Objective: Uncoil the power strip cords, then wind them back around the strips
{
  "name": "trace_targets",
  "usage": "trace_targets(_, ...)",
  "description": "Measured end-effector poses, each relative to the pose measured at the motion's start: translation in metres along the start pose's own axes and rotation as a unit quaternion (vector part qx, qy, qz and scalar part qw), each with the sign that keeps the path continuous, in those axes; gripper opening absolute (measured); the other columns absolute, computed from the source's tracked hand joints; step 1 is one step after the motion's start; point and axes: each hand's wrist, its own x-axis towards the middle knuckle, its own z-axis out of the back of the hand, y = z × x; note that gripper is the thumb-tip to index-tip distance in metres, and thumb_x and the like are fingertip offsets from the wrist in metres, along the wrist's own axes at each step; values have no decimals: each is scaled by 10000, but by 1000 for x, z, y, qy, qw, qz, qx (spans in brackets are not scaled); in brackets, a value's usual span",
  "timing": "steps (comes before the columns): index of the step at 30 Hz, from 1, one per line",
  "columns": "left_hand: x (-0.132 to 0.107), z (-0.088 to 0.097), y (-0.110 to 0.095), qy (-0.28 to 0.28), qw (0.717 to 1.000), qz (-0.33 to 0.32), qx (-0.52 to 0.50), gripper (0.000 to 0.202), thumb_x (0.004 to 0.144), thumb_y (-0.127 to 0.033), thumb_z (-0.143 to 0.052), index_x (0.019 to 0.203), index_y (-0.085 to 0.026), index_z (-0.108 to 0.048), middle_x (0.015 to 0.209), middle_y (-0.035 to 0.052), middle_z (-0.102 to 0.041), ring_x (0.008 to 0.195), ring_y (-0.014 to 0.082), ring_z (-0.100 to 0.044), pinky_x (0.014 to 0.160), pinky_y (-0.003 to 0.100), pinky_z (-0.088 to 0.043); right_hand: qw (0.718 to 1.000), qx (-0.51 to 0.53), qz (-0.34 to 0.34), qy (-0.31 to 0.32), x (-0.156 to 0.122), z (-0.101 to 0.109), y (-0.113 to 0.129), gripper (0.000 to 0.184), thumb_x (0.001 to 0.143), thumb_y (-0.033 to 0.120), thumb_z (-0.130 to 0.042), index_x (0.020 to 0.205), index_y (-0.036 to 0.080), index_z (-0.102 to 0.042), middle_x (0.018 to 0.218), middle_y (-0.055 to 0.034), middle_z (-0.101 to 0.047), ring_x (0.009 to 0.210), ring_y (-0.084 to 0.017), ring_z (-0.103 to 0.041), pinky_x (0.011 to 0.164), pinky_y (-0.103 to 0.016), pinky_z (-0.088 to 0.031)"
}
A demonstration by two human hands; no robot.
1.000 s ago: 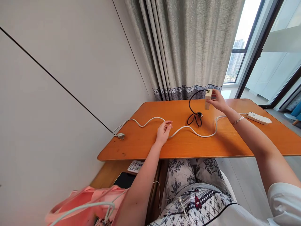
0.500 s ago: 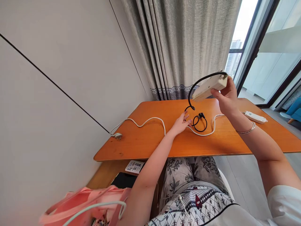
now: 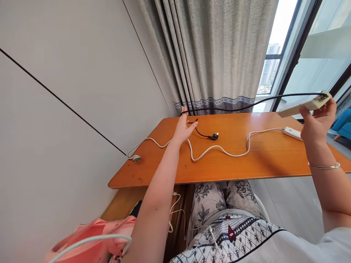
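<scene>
On the right, my right hand (image 3: 319, 118) grips a white power strip (image 3: 304, 104), tilted and raised above the table. A black cord (image 3: 246, 106) runs from its end across to my left hand (image 3: 183, 128), stretched with a slight sag. The cord passes around my left fingers, and the thumb is held away from them. Below that hand, the rest of the cord drops to a black plug (image 3: 214, 136) on the orange wooden table (image 3: 233, 170). A second white power strip (image 3: 293, 133) lies by my right wrist, its white cord (image 3: 216, 147) winding leftward, partly hidden behind my left arm.
A white plug (image 3: 135, 158) rests at the table's left edge by the wall. A pink bag (image 3: 93, 237) stands at the lower left near a dark flat object (image 3: 135, 208). Grey curtains (image 3: 219, 54) hang behind the table, beside a window (image 3: 270, 65).
My right hand has moved right with the power strip, while my left hand has moved left and up. The black cord between them has drawn out long, and its plug has shifted left.
</scene>
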Motion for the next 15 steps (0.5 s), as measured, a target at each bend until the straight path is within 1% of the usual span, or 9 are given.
trace_targets(2, 10, 15, -11, -19, 998, -41, 32, 764, 794, -445, -711, 1462, -195, -439, 1601, 136, -337, 1505, 334, -253, 1184, 508, -299, 999, -35, -10, -17, -7, 16, -13, 682, 741, 488, -645, 1324, 249, -384, 1380, -182, -489, 1264, -317, -550, 967, -507, -504)
trace_targets(4, 18, 30, -23, -47, 993, -86, 62, 667, 780, -407, -717, 1381, -186, -532, 1551, 116, -423, 1496, 323, -278, 1224, 495, -218, 996, -81, -32, -14, -13, 32, -27, 703, 746, 495, -661, 1350, 265, -385, 1423, -192, -454, 1281, -308, -539, 914, -473, -532)
trace_targets(6, 23, 44, -33, -52, 987, -119, 93, 556, 781, -369, -700, 1295, -186, -595, 1493, 100, -497, 1460, 319, -353, 1225, 503, -223, 987, -149, -49, -12, -16, 49, -45, 726, 729, 482, -697, 1363, 246, -434, 1424, -205, -430, 1279, -299, -538, 909, -438, -531)
trace_targets(7, 24, 49, -36, -46, 985, -125, 108, 478, 786, -355, -687, 1233, -196, -626, 1463, 91, -530, 1443, 318, -382, 1217, 512, -245, 977, -204, -56, -12, -16, 56, -54, 717, 714, 473, -714, 1349, 229, -486, 1399, -205, -439, 1271, -300, -535, 928, -430, -521)
trace_targets(9, 22, 56, -39, -26, 984, -114, 133, 326, 807, -337, -649, 1110, -217, -653, 1421, 79, -575, 1406, 313, -435, 1169, 520, -339, 949, -305, -79, 16, -17, 68, -72, 692, 702, 428, -725, 1331, 197, -551, 1320, -198, -483, 1271, -317, -512, 995, -438, -480)
trace_targets(10, 20, 58, -39, -17, 985, -98, 139, 278, 820, -330, -628, 1075, -220, -644, 1410, 80, -589, 1381, 308, -466, 1126, 510, -401, 932, -348, -89, 53, -17, 73, -79, 685, 710, 403, -719, 1340, 191, -559, 1286, -192, -507, 1264, -322, -509, 1009, -439, -467)
trace_targets(12, 13, 58, -35, -13, 988, -62, 139, 274, 836, -313, -602, 1094, -220, -601, 1405, 99, -595, 1312, 293, -538, 1002, 451, -515, 889, -417, -112, 152, -21, 78, -90, 674, 739, 381, -690, 1375, 208, -545, 1260, -180, -541, 1222, -331, -533, 979, -445, -472)
trace_targets(14, 6, 57, -29, -28, 990, -37, 134, 371, 831, -293, -608, 1188, -223, -537, 1406, 122, -591, 1256, 281, -586, 862, 374, -572, 836, -469, -126, 255, -26, 78, -97, 649, 780, 396, -645, 1400, 248, -524, 1275, -174, -557, 1165, -340, -563, 902, -452, -488)
trace_targets(15, 2, 58, -25, -36, 990, -30, 134, 435, 825, -283, -618, 1241, -230, -503, 1407, 129, -587, 1246, 278, -595, 806, 344, -579, 811, -488, -130, 294, -29, 77, -99, 632, 795, 404, -621, 1402, 263, -520, 1288, -176, -559, 1140, -345, -573, 868, -457, -489)
